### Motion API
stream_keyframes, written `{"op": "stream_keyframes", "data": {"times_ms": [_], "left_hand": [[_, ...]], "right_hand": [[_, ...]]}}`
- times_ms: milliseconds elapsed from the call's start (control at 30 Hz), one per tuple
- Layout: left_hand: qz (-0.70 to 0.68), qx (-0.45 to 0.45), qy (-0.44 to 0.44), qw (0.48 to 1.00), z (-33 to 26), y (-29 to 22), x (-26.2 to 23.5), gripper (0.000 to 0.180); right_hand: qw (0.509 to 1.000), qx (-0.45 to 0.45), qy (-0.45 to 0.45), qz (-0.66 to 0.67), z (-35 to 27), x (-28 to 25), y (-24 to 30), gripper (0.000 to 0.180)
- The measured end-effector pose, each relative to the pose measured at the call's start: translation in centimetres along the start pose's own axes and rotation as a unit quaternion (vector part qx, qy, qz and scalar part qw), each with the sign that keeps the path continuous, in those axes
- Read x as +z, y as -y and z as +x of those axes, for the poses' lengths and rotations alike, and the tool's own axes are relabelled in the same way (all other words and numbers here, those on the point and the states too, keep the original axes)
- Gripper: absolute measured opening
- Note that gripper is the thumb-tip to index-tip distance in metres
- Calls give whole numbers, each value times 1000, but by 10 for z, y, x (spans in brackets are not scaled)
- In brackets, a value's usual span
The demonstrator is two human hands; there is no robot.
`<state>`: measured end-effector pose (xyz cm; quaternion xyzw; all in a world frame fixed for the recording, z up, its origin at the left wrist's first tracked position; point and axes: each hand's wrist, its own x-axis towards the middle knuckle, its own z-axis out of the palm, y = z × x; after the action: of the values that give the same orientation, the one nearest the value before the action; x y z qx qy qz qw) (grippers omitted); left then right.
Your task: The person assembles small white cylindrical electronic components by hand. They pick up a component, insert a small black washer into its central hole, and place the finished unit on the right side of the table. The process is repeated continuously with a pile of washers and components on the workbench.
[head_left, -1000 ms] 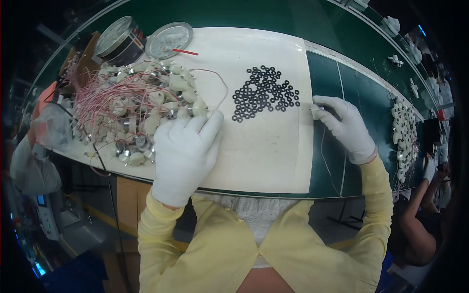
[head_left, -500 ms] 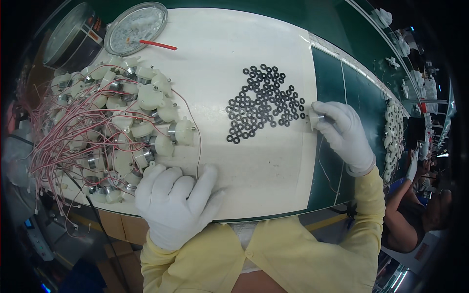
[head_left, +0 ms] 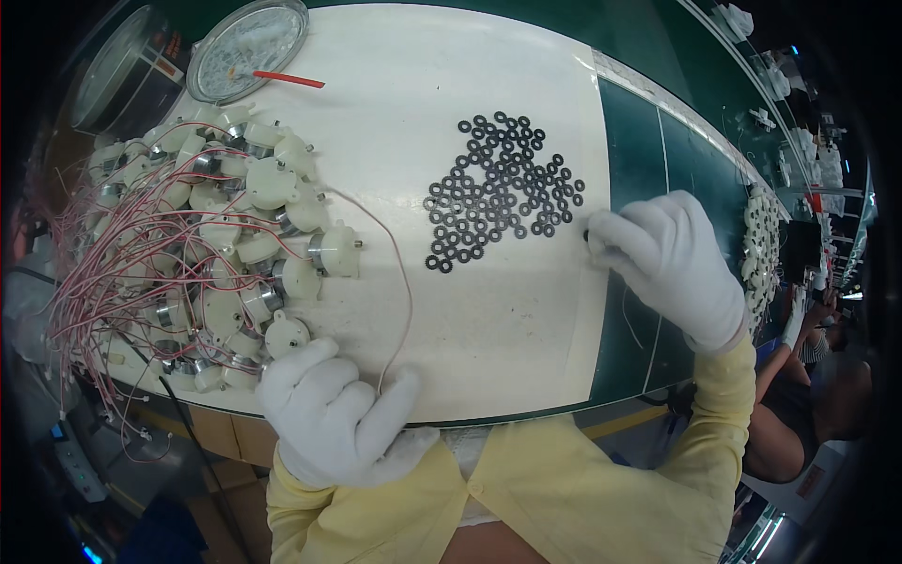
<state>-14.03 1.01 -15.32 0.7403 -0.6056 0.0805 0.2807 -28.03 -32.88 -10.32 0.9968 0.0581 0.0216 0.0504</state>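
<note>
My left hand (head_left: 334, 414), in a white glove, is at the table's near edge beside a pile of small motors in cream plastic housings (head_left: 272, 183). Its fingers are curled, and a thin pinkish wire (head_left: 409, 291) runs from the pile down between them. One motor housing (head_left: 285, 334) lies just beyond these fingers. At the right edge of the white sheet, my gloved right hand (head_left: 667, 268) pinches with its fingertips. A small black ring (head_left: 586, 235) shows at the tips; anything deeper in the grip is hidden. A thin wire (head_left: 629, 320) hangs below this hand.
Many loose black rings (head_left: 503, 188) lie spread on the white sheet (head_left: 376, 122). A round metal lid (head_left: 249, 52) with a red stick (head_left: 289, 79) and a tub (head_left: 132, 75) stand far left. More cream housings (head_left: 759, 244) line the right side, where another person's arm (head_left: 794, 320) shows.
The cream motor housing seen at my right fingertips is now hidden, and a black ring shows there instead. The wire at my left hand has bowed to the right. My left hand has shifted slightly nearer.
</note>
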Motion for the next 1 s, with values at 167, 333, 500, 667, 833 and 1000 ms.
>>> {"op": "stream_keyframes", "data": {"times_ms": [167, 333, 500, 667, 833, 1000], "left_hand": [[-24, -15, -5, 1000, -2, -6, 10, 33], [-13, -22, -7, 1000, -5, -8, 14, 30], [-12, 3, -27, 1000, 4, -4, 16, 32], [-9, 9, -42, 999, 2, -3, 17, 32], [-10, -20, -20, 1000, -7, -8, 17, 26], [-20, 5, -35, 999, 5, -3, 16, 30]], "right_hand": [[995, 2, 100, -3, -14, -22, 15, 29], [989, -8, 112, -91, -12, -22, 26, 22], [993, -27, 71, -95, -14, -15, 20, 21], [999, -28, 17, 38, -16, -10, 5, 26], [979, 20, -39, 201, -29, 1, -2, 30], [980, 23, -45, 192, -30, 2, 5, 28]]}}
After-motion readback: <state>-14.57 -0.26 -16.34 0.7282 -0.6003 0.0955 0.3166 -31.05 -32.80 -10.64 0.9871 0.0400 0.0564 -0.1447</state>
